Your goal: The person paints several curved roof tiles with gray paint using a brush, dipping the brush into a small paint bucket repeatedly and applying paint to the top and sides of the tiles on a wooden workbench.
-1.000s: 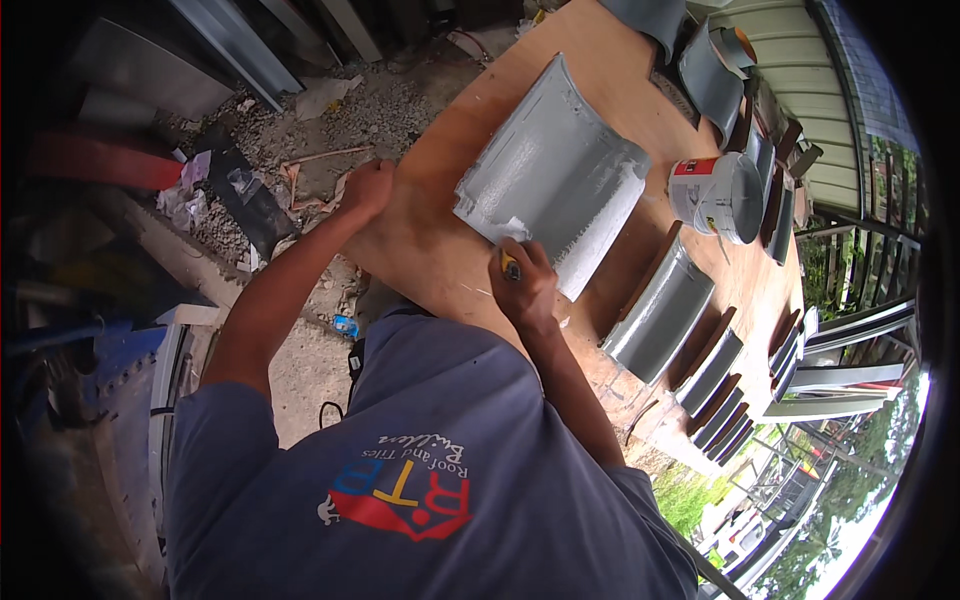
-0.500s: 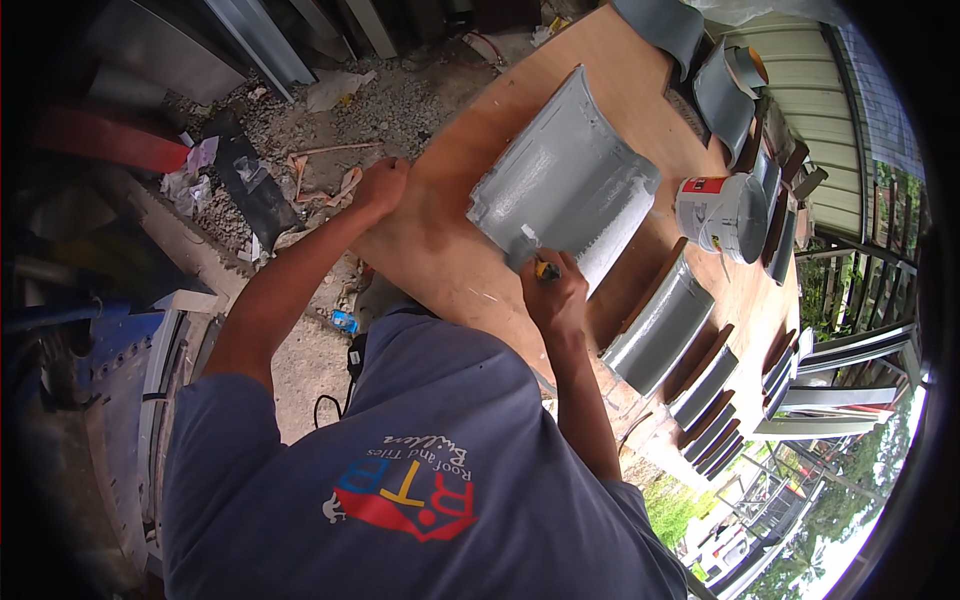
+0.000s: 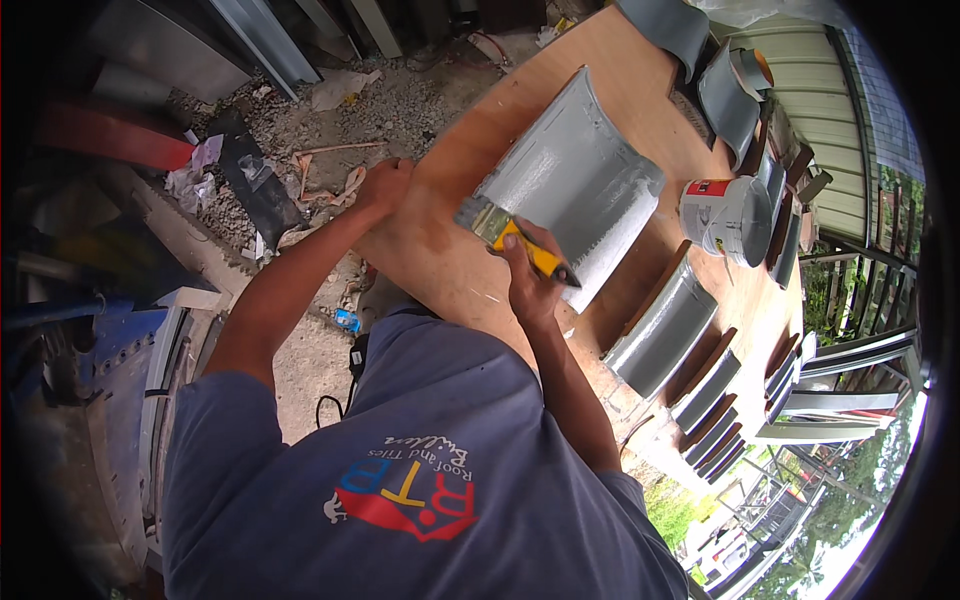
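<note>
A paintbrush (image 3: pixel 545 259) with a yellow and black handle is gripped in my right hand (image 3: pixel 531 290). Its wide, grey-coated bristles are at the near left corner of a curved roof tile (image 3: pixel 570 170); whether they touch it I cannot tell. Wet grey paint shines over most of the tile, and its right edge strip looks paler. My left hand (image 3: pixel 386 186) rests at the left edge of the wooden table (image 3: pixel 430 240), its fingers curled and nothing visible in them.
Right of the tile stands a white paint bucket (image 3: pixel 722 215). Several grey tiles (image 3: pixel 662 325) line the table toward the right, and more tiles (image 3: pixel 727 100) lie at the far end. Gravel and scraps (image 3: pixel 290 170) cover the ground at left, near metal profiles (image 3: pixel 262 42).
My right hand has turned and shifted left and slightly down, carrying the brush from the tile's lower middle to its near left corner. My left hand stays at the table edge.
</note>
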Action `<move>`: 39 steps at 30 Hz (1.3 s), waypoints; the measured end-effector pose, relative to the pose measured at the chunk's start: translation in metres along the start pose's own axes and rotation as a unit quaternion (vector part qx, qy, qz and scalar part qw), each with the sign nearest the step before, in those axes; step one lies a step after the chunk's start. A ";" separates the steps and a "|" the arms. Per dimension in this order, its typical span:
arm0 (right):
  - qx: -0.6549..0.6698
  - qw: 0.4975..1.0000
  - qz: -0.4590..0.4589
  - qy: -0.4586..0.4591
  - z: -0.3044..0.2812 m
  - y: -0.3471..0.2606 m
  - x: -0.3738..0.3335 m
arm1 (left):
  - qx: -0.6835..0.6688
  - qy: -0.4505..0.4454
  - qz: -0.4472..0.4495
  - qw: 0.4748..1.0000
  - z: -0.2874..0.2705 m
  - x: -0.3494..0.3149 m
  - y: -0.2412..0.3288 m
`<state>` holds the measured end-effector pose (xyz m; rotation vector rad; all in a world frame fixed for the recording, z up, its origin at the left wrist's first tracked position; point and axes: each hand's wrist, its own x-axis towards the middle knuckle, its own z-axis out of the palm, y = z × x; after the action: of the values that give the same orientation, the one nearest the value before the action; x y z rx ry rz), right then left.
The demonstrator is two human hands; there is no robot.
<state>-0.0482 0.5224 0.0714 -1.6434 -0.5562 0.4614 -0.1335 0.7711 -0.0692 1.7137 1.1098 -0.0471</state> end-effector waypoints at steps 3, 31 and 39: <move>-0.225 0.938 -0.262 -0.042 -0.011 -0.013 0.000 | -0.009 -0.004 -0.011 1.000 -0.006 -0.002 0.004; -0.266 0.942 -0.171 -0.114 0.006 -0.062 0.043 | -0.043 -0.023 -0.022 0.999 -0.005 -0.005 0.009; -0.386 0.853 -0.285 -0.205 -0.006 -0.064 0.061 | -0.020 0.004 -0.004 1.000 -0.006 -0.012 0.012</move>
<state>-0.0018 0.5605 0.1369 -2.0041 -1.6675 0.1272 -0.1347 0.7675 -0.0521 1.6750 1.1165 -0.0228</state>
